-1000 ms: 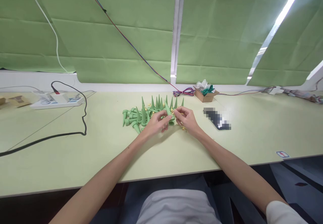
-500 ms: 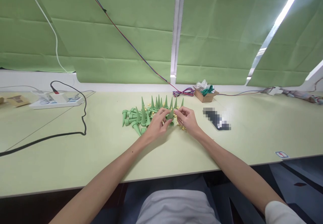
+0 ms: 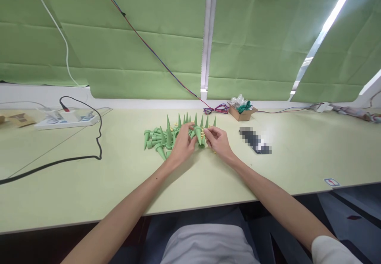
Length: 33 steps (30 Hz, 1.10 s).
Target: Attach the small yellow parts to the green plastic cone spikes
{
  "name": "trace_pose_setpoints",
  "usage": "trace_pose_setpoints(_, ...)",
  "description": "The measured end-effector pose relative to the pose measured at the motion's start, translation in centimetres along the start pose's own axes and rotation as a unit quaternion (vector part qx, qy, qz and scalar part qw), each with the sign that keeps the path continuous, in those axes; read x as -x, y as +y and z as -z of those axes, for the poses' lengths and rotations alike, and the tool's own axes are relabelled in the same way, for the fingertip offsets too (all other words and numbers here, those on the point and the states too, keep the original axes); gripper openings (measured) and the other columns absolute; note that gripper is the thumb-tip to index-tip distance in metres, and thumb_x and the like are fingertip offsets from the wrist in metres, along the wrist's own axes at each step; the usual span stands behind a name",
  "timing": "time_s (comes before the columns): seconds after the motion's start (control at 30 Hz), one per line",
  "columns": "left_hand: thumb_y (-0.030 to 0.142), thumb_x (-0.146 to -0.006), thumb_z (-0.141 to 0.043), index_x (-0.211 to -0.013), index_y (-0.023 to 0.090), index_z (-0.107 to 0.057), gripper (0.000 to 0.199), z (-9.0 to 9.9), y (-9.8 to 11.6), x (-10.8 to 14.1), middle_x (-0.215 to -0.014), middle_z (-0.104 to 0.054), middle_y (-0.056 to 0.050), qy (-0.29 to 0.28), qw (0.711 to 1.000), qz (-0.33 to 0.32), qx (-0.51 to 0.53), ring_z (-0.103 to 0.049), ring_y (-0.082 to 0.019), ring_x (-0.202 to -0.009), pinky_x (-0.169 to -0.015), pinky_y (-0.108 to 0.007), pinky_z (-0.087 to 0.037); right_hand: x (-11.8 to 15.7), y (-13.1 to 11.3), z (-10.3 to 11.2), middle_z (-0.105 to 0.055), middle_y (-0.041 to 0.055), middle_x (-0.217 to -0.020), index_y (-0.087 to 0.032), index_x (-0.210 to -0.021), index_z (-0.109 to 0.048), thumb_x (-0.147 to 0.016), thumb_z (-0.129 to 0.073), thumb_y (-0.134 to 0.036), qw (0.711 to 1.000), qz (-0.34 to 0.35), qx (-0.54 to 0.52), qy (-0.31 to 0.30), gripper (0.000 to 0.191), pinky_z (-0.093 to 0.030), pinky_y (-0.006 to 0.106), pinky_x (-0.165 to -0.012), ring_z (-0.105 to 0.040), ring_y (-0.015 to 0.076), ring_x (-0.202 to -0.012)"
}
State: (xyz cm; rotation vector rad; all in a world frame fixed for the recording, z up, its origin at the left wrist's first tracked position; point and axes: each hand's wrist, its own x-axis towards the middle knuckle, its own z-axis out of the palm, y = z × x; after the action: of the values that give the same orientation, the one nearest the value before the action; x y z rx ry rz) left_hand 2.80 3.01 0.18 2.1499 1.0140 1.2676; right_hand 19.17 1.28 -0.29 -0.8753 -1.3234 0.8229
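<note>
My left hand (image 3: 183, 143) grips a green plastic cone spike (image 3: 198, 135) between thumb and fingers, its broad capped end up and its tip pointing down. Close by on the right, my right hand (image 3: 218, 140) has thumb and forefinger pinched together beside the spike. Whatever lies in that pinch is too small to make out. Around my left hand lies a pile of similar green spikes (image 3: 169, 137), some standing tip up, others on their sides. Small yellow pieces (image 3: 176, 129) are scattered among them, partly hidden by my hands.
A dark, pixelated flat object (image 3: 255, 140) lies to the right on the table (image 3: 119, 192). Behind it stands a small cardboard box (image 3: 241, 115) of plastic and green material. Coiled wires (image 3: 216, 108) rest near the wall. A power strip (image 3: 67, 120) with a black cable sits at left.
The spike in my left hand has turned over, from tip up to tip down. My right fingers have drawn slightly away and stay pinched.
</note>
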Motion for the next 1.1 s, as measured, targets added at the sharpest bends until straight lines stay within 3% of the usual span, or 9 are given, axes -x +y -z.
trace_pose_setpoints(0.07,0.037,-0.095,-0.049,-0.11,0.02,-0.056,0.024,0.1,0.1,-0.1,-0.101,-0.061,-0.007,-0.001,0.999,0.043,0.026,-0.05,-0.011,-0.058,-0.057,-0.026,-0.042,0.0,0.2,0.1,-0.045,-0.0056,-0.052,-0.02,-0.073,-0.058,-0.081,-0.068,-0.057,1.0,0.004,0.0,0.011,0.04,-0.031,0.024,-0.04,-0.04,0.009,-0.042)
trace_pose_setpoints(0.2,0.062,-0.094,-0.041,-0.079,0.019,-0.056,0.047,0.1,0.4,-0.2,-0.059,-0.054,-0.001,-0.058,0.981,0.145,0.116,-0.049,-0.014,-0.046,-0.05,-0.028,-0.04,-0.1,0.3,0.3,-0.043,-0.0061,-0.05,-0.02,-0.073,-0.058,-0.083,-0.067,-0.055,1.0,0.006,0.004,0.021,0.037,-0.032,0.024,-0.042,-0.038,0.0091,-0.043)
trace_pose_setpoints(0.3,0.07,-0.089,-0.045,-0.074,0.02,-0.053,0.053,0.0,0.5,-0.3,-0.053,-0.052,0.0,-0.115,0.955,0.183,0.202,-0.052,-0.016,-0.045,-0.045,-0.027,-0.038,-0.1,0.3,0.3,-0.044,-0.006,-0.049,-0.02,-0.073,-0.058,-0.082,-0.067,-0.056,1.0,0.005,0.008,0.013,0.038,-0.032,0.024,-0.042,-0.038,0.0093,-0.043)
trace_pose_setpoints(0.4,0.07,-0.086,-0.052,-0.076,0.02,-0.053,0.05,-0.2,0.3,-0.2,-0.053,-0.052,0.0,-0.131,0.946,0.178,0.238,-0.054,-0.016,-0.046,-0.044,-0.026,-0.038,0.0,0.1,0.3,-0.045,-0.0061,-0.049,-0.021,-0.072,-0.058,-0.081,-0.068,-0.057,1.0,-0.001,0.012,0.003,0.039,-0.031,0.024,-0.041,-0.039,0.0092,-0.042)
trace_pose_setpoints(0.63,0.058,-0.087,-0.059,-0.079,0.022,-0.048,0.039,-0.3,0.6,0.6,-0.049,-0.052,0.003,-0.118,0.967,0.142,0.174,-0.046,-0.013,-0.039,-0.044,-0.026,-0.036,0.2,0.2,0.3,-0.042,-0.0063,-0.048,-0.02,-0.068,-0.055,-0.08,-0.068,-0.06,1.0,-0.012,0.019,-0.003,0.044,-0.028,0.024,-0.04,-0.037,0.0085,-0.04)
trace_pose_setpoints(0.7,0.053,-0.086,-0.063,-0.082,0.021,-0.051,0.034,-0.3,1.0,0.7,-0.057,-0.054,0.002,-0.086,0.979,0.117,0.146,-0.046,-0.012,-0.043,-0.045,-0.025,-0.035,0.2,0.2,0.4,-0.041,-0.0062,-0.047,-0.02,-0.065,-0.054,-0.079,-0.068,-0.061,1.0,-0.014,0.016,-0.006,0.046,-0.028,0.024,-0.04,-0.037,0.0085,-0.04)
trace_pose_setpoints(0.83,0.045,-0.085,-0.064,-0.093,0.019,-0.057,0.028,-0.3,1.3,0.7,-0.097,-0.058,-0.006,-0.021,0.996,0.035,0.077,-0.053,-0.012,-0.062,-0.049,-0.023,-0.039,0.1,0.1,0.4,-0.036,-0.0069,-0.044,-0.02,-0.059,-0.048,-0.079,-0.066,-0.062,0.999,-0.028,-0.001,-0.024,0.05,-0.024,0.024,-0.039,-0.035,0.0077,-0.038)
trace_pose_setpoints(0.97,0.037,-0.092,-0.056,-0.105,0.019,-0.061,0.022,-0.2,1.2,0.8,-0.11,-0.055,-0.009,-0.036,0.998,-0.043,0.021,-0.051,-0.01,-0.064,-0.055,-0.024,-0.043,0.0,-0.1,0.4,-0.035,-0.0071,-0.042,-0.02,-0.056,-0.046,-0.078,-0.068,-0.059,0.999,-0.041,-0.005,-0.025,0.05,-0.021,0.023,-0.039,-0.032,0.0067,-0.036)
trace_pose_setpoints(1.1,0.029,-0.095,-0.05,-0.114,0.022,-0.063,0.023,-0.3,1.1,0.8,-0.116,-0.054,-0.009,-0.028,0.997,-0.075,-0.01,-0.048,-0.008,-0.061,-0.06,-0.025,-0.045,0.0,-0.1,0.3,-0.035,-0.0076,-0.042,-0.019,-0.06,-0.052,-0.077,-0.069,-0.06,0.998,-0.048,-0.026,-0.019,0.048,-0.021,0.023,-0.037,-0.033,0.0069,-0.035)
